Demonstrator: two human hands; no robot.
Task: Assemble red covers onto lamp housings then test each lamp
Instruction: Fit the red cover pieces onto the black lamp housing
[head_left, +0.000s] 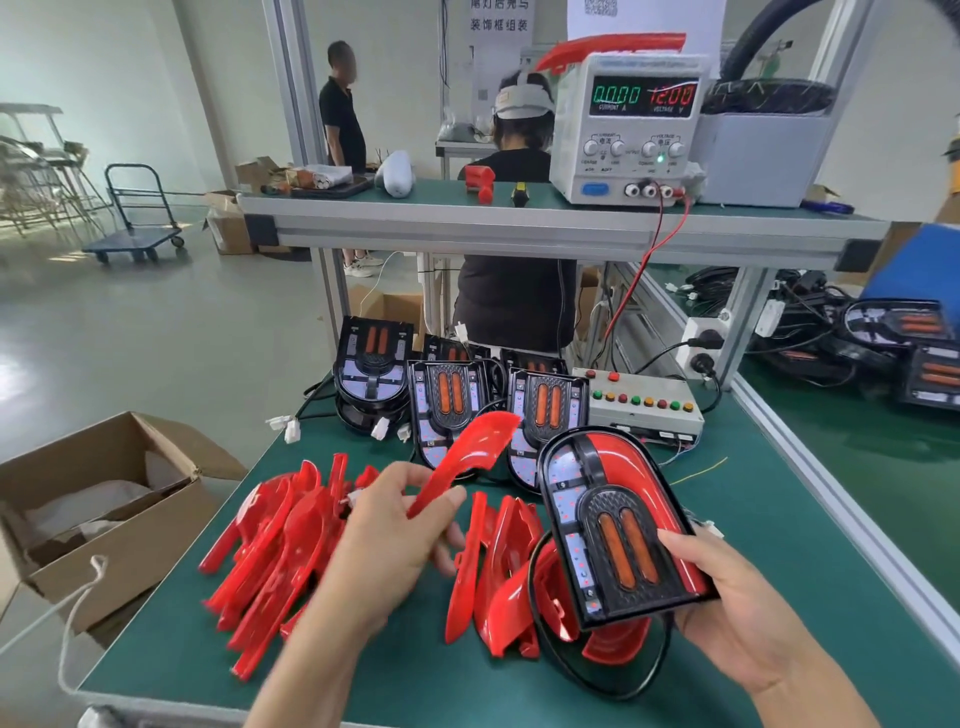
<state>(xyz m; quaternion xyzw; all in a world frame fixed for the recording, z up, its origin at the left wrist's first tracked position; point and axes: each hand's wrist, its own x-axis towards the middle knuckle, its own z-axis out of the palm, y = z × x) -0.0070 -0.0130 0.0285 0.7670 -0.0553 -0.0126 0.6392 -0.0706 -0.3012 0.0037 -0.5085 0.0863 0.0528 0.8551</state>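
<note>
The left hand pinched a red cover by its narrow end above the bench middle. The right hand gripped a lamp housing near the front edge. The cover looked light, rigid and glossy; edge holds seemed advisable.

Left hand at 9 o'clock, raised, thumb and fingers pinching. Right hand at 4 o'clock, palm up, fingers curled in a grip.

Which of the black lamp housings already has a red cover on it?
The black lamp housing held in the right hand: a red cover lines its right edge. The black housings standing behind it show none.
</note>
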